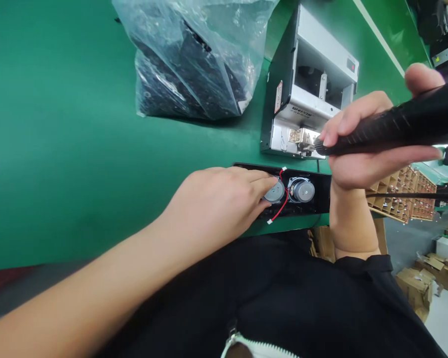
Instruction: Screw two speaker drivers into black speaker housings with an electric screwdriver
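As I watch remotely, left hand: palm down, unclamped, fingertips on the round silver speaker.
Right hand: fingers clamped around the black ribbed electric screwdriver.

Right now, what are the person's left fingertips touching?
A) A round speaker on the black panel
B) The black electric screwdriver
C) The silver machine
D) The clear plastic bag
A: the fingertips of the left hand lie on the round speaker set in the black panel, while the right hand holds the black electric screwdriver.
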A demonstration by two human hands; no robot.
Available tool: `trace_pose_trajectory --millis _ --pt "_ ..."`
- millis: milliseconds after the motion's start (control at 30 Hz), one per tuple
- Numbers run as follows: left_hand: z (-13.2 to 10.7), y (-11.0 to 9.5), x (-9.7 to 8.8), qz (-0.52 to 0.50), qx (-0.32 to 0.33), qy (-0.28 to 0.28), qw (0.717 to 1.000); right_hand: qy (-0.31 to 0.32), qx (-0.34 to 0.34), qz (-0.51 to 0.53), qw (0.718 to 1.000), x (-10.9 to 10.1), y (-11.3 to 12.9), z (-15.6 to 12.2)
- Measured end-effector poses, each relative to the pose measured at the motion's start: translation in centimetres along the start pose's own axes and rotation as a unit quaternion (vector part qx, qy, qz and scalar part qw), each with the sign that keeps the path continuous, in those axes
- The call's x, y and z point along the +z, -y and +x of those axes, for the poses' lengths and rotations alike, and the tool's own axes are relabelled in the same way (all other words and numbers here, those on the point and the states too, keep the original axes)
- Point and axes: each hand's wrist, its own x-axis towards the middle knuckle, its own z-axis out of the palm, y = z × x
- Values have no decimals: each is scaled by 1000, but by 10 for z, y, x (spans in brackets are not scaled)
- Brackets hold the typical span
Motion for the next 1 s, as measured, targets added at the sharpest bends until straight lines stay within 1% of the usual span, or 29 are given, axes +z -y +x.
trace_pose_trajectory --millis 67,100,200,300,400,467,500,567,600,633,700,767,800,867,1000 --pt "1 0 1 0 0 0 1000 -21 -43 6 999 4 -13 -3" --pt "1 0 1 1 2 1 1000 -18 -50 -3 999 4 -19 -4" --pt "1 -1 1 0 5 4 1000 36 0 -46 998 -5 -33 -4" --pt "1 -1 0 -5 -2 3 1000 58 23 -36 997 -17 -43 -3" --pt "1 0 0 -12 -9 8 1000 69 28 -46 996 -18 -45 -4" --pt "2 0 -1 -13 -14 12 1000 48 -1 -38 998 -12 -39 -8" --pt "2 0 -1 -10 -14 15 1000 31 -22 -26 999 -8 -32 -10" --pt "3 -1 -3 3 -8 22 1000 -10 -61 7 998 -5 -11 -16" --pt "4 -1 -3 9 -4 25 1000 -20 -63 23 998 -7 4 -20" --pt "4 -2 -4 16 -1 26 1000 -25 -55 37 997 -11 19 -24" --pt "5 -3 -6 27 3 23 999 -1 3 52 999 -23 49 -35" --pt "5 -3 -7 31 5 19 999 12 42 51 998 -35 70 -51" --pt "5 -3 -8 30 4 18 999 8 44 47 998 -39 74 -59" --pt "5 -3 -10 21 1 20 1000 -9 26 42 999 -42 73 -78" --pt "6 -5 -13 24 -14 35 999 -32 -14 53 998 -35 53 -105"
